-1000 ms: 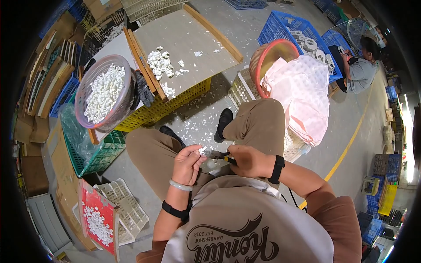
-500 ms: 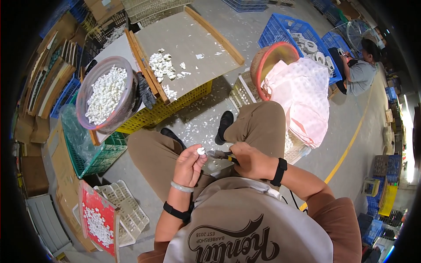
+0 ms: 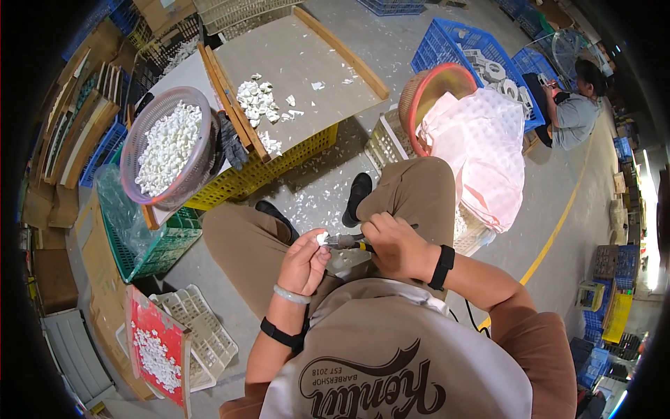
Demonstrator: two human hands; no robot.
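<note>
Between the thumb and fingers of my left hand (image 3: 305,264) is a small white piece (image 3: 322,238), rounded and about thumbnail-sized. My right hand (image 3: 399,246) is wrapped round the handles of pliers (image 3: 344,241), whose grips show some yellow and black. The jaws of the pliers point left and reach the white piece, apparently touching it; whether they bite into it is too small to tell. Both hands are over my lap, close together.
Ahead, a board-topped table (image 3: 307,63) carries a pile of white pieces (image 3: 257,102). A basket (image 3: 167,150) full of white pieces stands at its left. A red tray (image 3: 157,349) lies lower left. Pink sheeting (image 3: 478,153) drapes over an orange basket (image 3: 419,105). A person (image 3: 576,108) sits far right.
My right hand has shifted slightly left and its fingers have closed further round the pliers. The jaws have come up to the white piece, which has turned a little in my left hand.
</note>
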